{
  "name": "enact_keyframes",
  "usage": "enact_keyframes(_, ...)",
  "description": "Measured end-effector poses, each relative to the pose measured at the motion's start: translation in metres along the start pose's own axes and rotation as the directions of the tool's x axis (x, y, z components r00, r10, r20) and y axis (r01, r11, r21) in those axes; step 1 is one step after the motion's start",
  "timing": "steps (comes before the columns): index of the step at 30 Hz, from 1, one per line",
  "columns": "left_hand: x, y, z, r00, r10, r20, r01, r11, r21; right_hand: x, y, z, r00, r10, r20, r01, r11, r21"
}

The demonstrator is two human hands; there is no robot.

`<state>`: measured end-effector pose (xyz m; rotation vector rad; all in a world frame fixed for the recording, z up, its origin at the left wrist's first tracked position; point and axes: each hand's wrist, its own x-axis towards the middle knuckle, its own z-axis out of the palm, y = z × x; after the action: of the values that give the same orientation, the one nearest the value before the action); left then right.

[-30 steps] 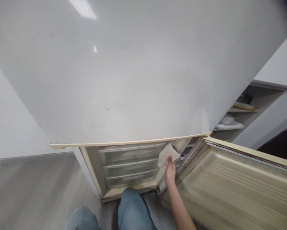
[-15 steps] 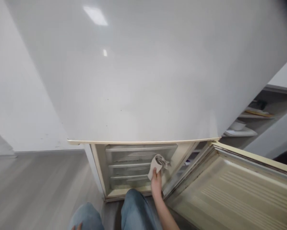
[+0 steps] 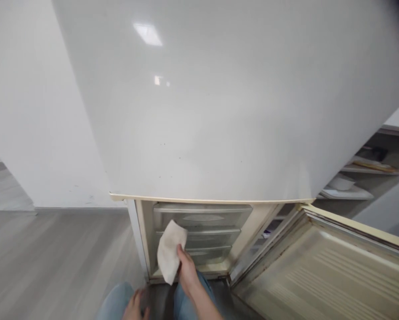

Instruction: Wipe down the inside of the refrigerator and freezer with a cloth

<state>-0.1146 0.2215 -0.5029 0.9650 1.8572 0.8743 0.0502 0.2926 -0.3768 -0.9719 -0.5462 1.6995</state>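
Note:
My right hand (image 3: 187,271) is closed on an off-white cloth (image 3: 170,250), thumb on top. The cloth spreads out in front of the left part of the lower compartment of a fridge. Behind it are stacked clear drawers (image 3: 216,235), partly covered by the cloth and hand. Low in the view, my left hand (image 3: 135,306) is beside my left knee, its fingers apart and nothing seen in them; the bottom edge cuts it off. The lower fridge door (image 3: 333,266) stands swung out to the right, brown stains along its seal.
Above the compartment rises the large glossy upper fridge door (image 3: 213,111), closed. Shelves holding papers and other items (image 3: 349,192) are at the right. Grey wood-look floor (image 3: 82,249) and a white wall (image 3: 46,133) lie to the left.
My right hand has carried the cloth from the compartment's right side to its left front, and the cloth now hangs more spread out. My left hand has risen further into view.

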Motion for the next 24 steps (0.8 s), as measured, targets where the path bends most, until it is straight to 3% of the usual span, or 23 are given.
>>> enact_keyframes(2,0.007,0.029,0.019,0.994,0.012,0.112,-0.002,0.995,-0.095,-0.015,-0.018,-0.012,0.993,0.119,0.013,-0.119,0.98,0.16)
enact_keyframes(5,0.017,0.078,0.049,0.971,0.058,0.234,0.008,0.962,-0.273,-0.043,-0.042,-0.047,0.973,0.232,-0.014,-0.221,0.942,0.253)
enact_keyframes(9,0.028,0.139,0.073,0.929,0.059,0.364,0.14,0.856,-0.497,-0.075,-0.064,-0.101,0.962,0.203,-0.181,-0.138,0.937,0.321)
enact_keyframes(12,0.033,0.169,0.082,0.898,0.055,0.436,0.248,0.756,-0.606,-0.09,-0.073,-0.131,0.937,0.175,-0.302,-0.058,0.931,0.359)
enact_keyframes(16,0.034,0.184,0.094,0.877,0.027,0.48,0.344,0.664,-0.664,-0.103,-0.079,-0.148,0.895,0.129,-0.428,0.059,0.915,0.4)
enact_keyframes(24,0.009,0.18,0.103,0.91,-0.082,0.406,0.375,0.581,-0.723,-0.121,-0.088,-0.16,0.854,0.044,-0.518,0.166,0.921,0.351)
